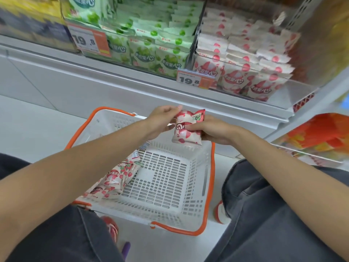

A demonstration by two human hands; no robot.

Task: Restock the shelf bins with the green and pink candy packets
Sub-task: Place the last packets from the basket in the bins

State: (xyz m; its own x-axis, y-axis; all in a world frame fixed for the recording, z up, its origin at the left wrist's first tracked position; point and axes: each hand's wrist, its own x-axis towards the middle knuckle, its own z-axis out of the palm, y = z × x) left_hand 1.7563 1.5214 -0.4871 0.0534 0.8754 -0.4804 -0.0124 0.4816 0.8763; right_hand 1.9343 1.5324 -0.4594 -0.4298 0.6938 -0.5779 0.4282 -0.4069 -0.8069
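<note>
Ahead and above, shelf (132, 87): it runs across the top of your view and carries both bins side by side.
Basket (208, 167): white with orange handles, it sits on the floor (37, 120) right under your hands, well below the shelf.
Green bin (151, 44): on the left of the shelf and packed with green packets, up and to the left of your hands.
Pink bin (243, 72): on the right of the shelf, just beside the green bin, its front row standing upright and facing you.
Spare pink packets (117, 178): a small heap lies in the basket's left corner, partly hidden by your left forearm.
Left hand (160, 121): its fingers pinch the held packet at the upper left edge.
Right hand (213, 129): its fingers curl round the packet's right side, about mid-height.
Pink candy packet (188, 127): held between both hands above the basket's far rim, with its long axis close to upright and its print upside down to you.
Relation that matters: the pink bin lies up and to the right of the packet, and your right hand is the nearer one.
Judgement: the packet probably needs turning end over end before it matches the front row.
</note>
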